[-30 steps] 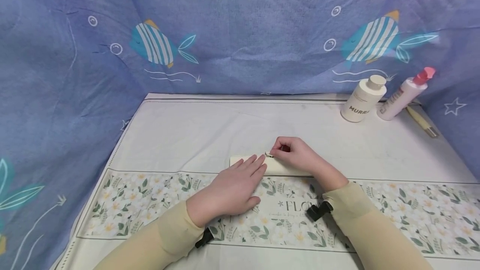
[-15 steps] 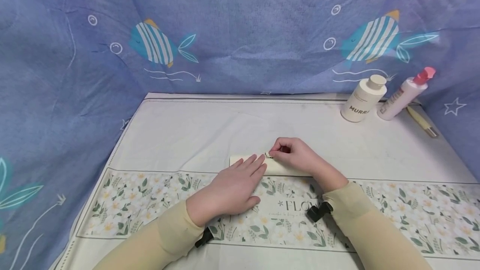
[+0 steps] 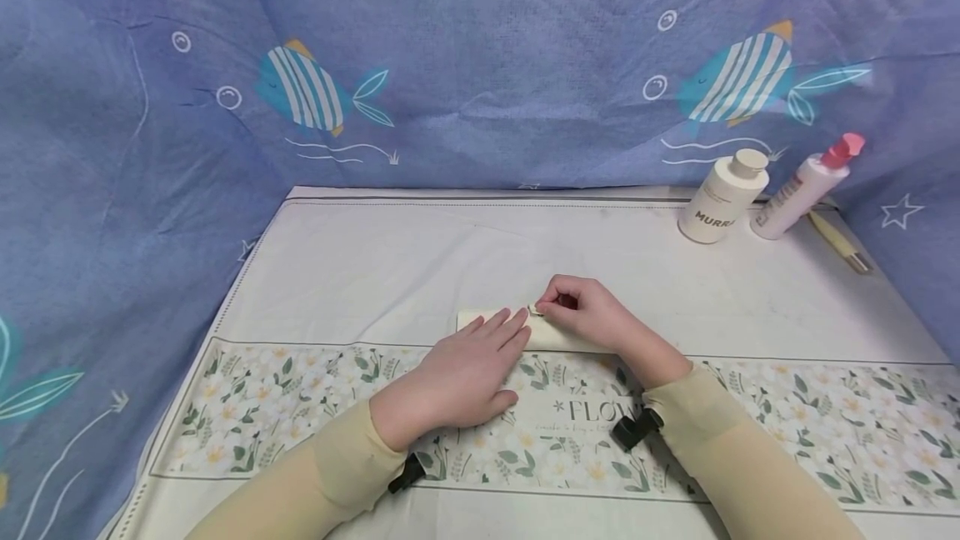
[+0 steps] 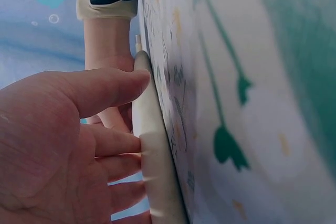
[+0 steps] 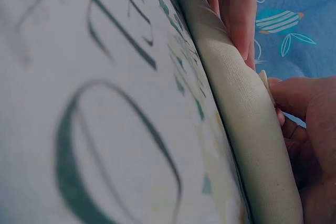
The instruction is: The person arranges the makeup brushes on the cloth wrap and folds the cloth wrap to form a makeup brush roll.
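A long cream case (image 3: 562, 337) with a soft, rounded edge lies flat on the table, just behind the printed flower band. My left hand (image 3: 465, 382) rests on its left part with the fingers straight, and in the left wrist view the fingertips touch the case (image 4: 157, 166). At the back edge, my right hand (image 3: 588, 311) pinches a small cream tab (image 5: 264, 81) between thumb and forefinger. In the right wrist view the padded side of the case stands in front of my curled fingers, partly hiding them. What the case contains cannot be seen.
A white bottle (image 3: 716, 202) and a pink-topped pump bottle (image 3: 802, 190) stand at the back right. Beside them lies a pale-handled brush-like tool (image 3: 838, 242). A blue fish-patterned curtain (image 3: 480, 65) hangs along the table's back edge.
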`<state>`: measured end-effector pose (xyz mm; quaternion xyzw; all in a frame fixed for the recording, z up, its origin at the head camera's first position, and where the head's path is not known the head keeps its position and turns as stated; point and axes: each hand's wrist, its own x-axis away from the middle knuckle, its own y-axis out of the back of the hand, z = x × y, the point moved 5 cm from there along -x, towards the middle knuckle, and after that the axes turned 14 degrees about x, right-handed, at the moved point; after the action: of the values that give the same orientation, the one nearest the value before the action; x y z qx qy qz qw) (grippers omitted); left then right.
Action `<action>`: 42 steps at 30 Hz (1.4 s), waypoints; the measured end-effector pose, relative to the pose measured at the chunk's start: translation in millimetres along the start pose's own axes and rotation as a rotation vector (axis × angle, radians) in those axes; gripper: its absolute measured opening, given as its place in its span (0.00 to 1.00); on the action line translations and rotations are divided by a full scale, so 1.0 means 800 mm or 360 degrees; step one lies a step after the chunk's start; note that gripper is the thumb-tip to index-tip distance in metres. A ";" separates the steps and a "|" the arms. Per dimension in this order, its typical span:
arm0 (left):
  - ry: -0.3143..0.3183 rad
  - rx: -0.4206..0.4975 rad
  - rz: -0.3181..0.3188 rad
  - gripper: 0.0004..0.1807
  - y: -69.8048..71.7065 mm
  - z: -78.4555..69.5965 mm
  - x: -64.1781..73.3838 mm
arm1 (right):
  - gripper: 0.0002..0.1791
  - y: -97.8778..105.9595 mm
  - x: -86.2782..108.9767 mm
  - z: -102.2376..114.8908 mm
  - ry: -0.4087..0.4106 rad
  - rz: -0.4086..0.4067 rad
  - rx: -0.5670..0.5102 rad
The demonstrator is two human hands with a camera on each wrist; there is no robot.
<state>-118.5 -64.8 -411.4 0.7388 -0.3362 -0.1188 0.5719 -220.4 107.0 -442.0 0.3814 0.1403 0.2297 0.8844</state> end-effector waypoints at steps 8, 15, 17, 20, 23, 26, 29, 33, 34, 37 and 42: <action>0.0001 -0.0004 0.0015 0.44 0.002 0.000 0.000 | 0.07 -0.002 0.000 0.001 0.0048 -0.0033 0.0004; 0.0027 -0.0003 0.0043 0.44 0.005 0.002 0.001 | 0.08 -0.002 -0.002 0.002 0.0045 -0.0051 0.0017; 0.0021 0.0008 0.0039 0.44 0.005 0.001 0.002 | 0.08 -0.002 -0.001 0.001 0.0017 -0.0054 0.0030; 0.0018 0.0012 0.0035 0.44 0.003 0.001 0.002 | 0.08 -0.004 0.000 0.002 -0.0011 -0.0048 0.0058; 0.0030 0.0022 0.0042 0.44 0.000 0.001 0.003 | 0.09 -0.008 0.001 0.003 -0.0031 -0.0034 0.0093; 0.0040 0.0034 0.0048 0.44 -0.002 0.001 0.004 | 0.09 -0.010 0.001 0.002 -0.0052 -0.0015 0.0116; 0.0042 0.0027 0.0046 0.43 -0.002 0.001 0.004 | 0.08 -0.008 0.002 0.000 -0.0074 0.0010 0.0104; 0.0035 0.0011 0.0040 0.44 -0.001 0.000 0.003 | 0.07 -0.005 0.002 -0.004 -0.0097 0.0047 0.0048; 0.0032 0.0012 0.0041 0.44 -0.001 0.000 0.002 | 0.06 -0.005 0.003 -0.004 -0.0102 0.0057 0.0033; 0.0017 0.0022 0.0045 0.44 -0.001 0.000 0.002 | 0.06 -0.006 0.004 -0.005 -0.0105 0.0066 0.0029; 0.0013 0.0030 0.0045 0.44 -0.002 0.001 0.001 | 0.09 -0.005 0.003 0.002 -0.0059 -0.0009 0.0101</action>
<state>-117.7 -66.0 -413.2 0.7398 -0.3453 -0.1044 0.5680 -216.7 104.9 -444.2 0.4130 0.1323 0.2156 0.8749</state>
